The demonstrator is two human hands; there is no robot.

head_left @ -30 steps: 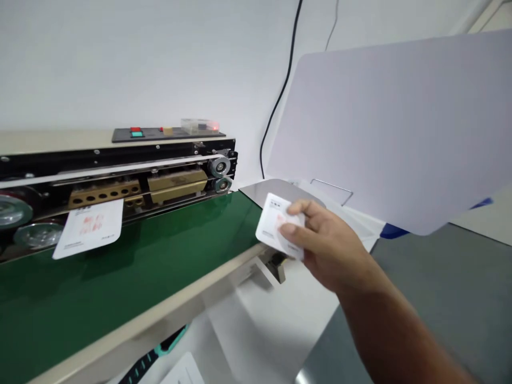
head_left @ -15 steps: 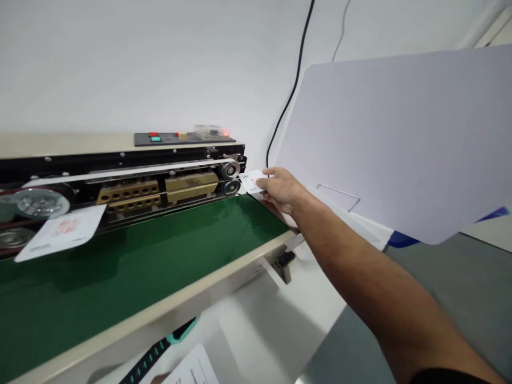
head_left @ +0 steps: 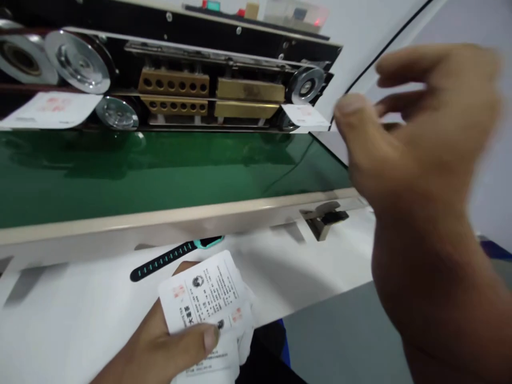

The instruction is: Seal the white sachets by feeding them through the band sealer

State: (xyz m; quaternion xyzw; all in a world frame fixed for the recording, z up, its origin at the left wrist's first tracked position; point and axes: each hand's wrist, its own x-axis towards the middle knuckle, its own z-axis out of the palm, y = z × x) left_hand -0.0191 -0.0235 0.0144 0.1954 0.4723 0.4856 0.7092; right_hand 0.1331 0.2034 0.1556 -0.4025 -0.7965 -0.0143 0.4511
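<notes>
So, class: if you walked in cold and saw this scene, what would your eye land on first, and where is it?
The blurred right hand fills the right foreground, its fingers spread and empty, just off a small white pouch at the sealing machine's right-hand rollers. Next comes the shiny green belt across the middle. At the bottom, the left hand holds a stack of printed white pouches.

Two hands showed: the right hand (head_left: 416, 138), blurred, and the left hand (head_left: 168, 341). The left held a stack of packets (head_left: 208, 304), perhaps three. Two more packets sat in the sealer, one (head_left: 304, 114) just beside the right fingertips, one (head_left: 50, 106) well apart.
</notes>
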